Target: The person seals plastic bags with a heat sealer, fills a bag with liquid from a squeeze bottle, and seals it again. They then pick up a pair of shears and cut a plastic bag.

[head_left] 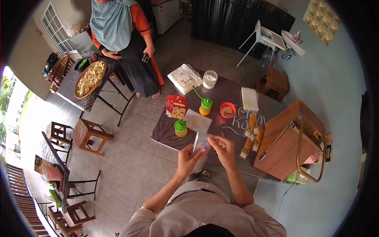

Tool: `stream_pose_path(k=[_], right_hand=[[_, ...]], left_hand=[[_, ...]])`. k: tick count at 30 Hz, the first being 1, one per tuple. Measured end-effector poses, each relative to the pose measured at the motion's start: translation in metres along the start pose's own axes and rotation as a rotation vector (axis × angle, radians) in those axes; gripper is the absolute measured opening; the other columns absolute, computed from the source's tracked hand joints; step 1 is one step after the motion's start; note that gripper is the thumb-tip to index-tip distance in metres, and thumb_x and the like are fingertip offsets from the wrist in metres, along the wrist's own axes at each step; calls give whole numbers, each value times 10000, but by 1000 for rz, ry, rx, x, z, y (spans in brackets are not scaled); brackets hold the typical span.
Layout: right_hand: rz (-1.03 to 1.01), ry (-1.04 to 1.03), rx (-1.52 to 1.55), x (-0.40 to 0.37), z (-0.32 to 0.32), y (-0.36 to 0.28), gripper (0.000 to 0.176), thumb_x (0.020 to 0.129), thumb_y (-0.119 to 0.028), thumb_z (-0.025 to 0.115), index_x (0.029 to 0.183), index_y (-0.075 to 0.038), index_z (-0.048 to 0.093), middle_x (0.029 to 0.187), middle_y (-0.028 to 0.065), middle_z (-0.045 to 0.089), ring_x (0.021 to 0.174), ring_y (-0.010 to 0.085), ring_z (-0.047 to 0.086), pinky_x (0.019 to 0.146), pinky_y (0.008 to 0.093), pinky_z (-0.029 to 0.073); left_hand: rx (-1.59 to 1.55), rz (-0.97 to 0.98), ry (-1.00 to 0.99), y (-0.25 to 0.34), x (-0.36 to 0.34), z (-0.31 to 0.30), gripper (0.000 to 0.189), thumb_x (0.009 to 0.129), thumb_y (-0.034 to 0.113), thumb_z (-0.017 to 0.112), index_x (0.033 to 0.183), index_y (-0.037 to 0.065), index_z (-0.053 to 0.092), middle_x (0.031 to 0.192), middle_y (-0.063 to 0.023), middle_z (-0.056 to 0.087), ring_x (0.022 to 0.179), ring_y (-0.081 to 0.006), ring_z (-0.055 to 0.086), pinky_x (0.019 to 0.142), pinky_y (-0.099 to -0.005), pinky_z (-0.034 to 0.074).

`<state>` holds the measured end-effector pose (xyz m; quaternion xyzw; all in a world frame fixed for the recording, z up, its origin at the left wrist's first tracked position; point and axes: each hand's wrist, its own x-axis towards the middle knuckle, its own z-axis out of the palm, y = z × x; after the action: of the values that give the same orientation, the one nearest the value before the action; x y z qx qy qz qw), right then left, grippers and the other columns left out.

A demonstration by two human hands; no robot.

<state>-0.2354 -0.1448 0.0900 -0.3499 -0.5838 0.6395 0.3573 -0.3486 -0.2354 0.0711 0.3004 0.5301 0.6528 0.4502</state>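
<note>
Near the table's front edge I hold a clear plastic bag (201, 143) up in front of me. My left hand (188, 160) pinches its left side between thumb and fingers. At its upper right, my right hand (224, 151) is closed on the bag too. Just beyond lie a flat pale plastic packet (198, 121) and a green-topped squeeze bottle (181, 129) with yellow contents. A second such bottle (205, 107) stands farther back, beside a red snack pouch (176, 106). To the right is a red bowl (227, 110) holding brown powder and a utensil.
On the dark table (225, 130) are a stack of plastic packs (184, 79), a white tub (210, 79), yellow strip packets (248, 138) and a wooden box (290, 142) at right. A person (126, 47) stands beyond, near a basket of pale food pieces (90, 80). Stools (90, 135) stand left.
</note>
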Motion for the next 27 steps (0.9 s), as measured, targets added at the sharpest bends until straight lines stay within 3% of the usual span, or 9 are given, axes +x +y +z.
stream_pose_path(k=[5,12,15,17,20,27], right_hand=[[-77,18,-83,4,6,8,168,836,-108,576,891,46,616,742,42,626,636,59,549,555,178,422],[-91,28,-121,8,12,5,177,838,-113,575,883,54,614,714,41,621,614,51,533,535,171,400],[-139,48,-160,10,12,5,177,837,-115,577,873,54,612,703,38,615,606,41,521,525,170,392],[-117,99,-101,11,11,5,204,837,-143,575,853,57,610,680,42,610,604,58,546,542,189,419],[-115,79,-46,17,2,14,206,839,-146,572,852,56,610,683,43,610,599,68,548,548,196,426],[-106,115,-4,17,6,12,185,848,-144,559,842,34,611,690,48,600,569,91,531,526,211,404]], left_hand=[[241,29,57,0,4,-8,213,763,155,681,804,-29,583,661,-28,589,602,-62,558,502,-191,404],[137,-10,82,3,9,-10,189,750,124,692,807,-22,587,658,6,569,596,-24,483,506,-179,383],[167,21,-32,-5,14,-16,217,764,134,677,878,-29,590,719,-36,608,652,-56,533,579,-203,436],[2,-187,-261,12,13,-13,239,792,142,644,936,-39,582,791,-81,630,709,-99,573,649,-245,468],[-18,-305,-373,-1,13,-19,236,813,145,614,941,-50,578,814,-105,633,713,-132,596,662,-272,480],[-26,-317,-347,-3,16,-22,237,826,135,597,940,-71,569,812,-102,624,724,-140,606,663,-258,496]])
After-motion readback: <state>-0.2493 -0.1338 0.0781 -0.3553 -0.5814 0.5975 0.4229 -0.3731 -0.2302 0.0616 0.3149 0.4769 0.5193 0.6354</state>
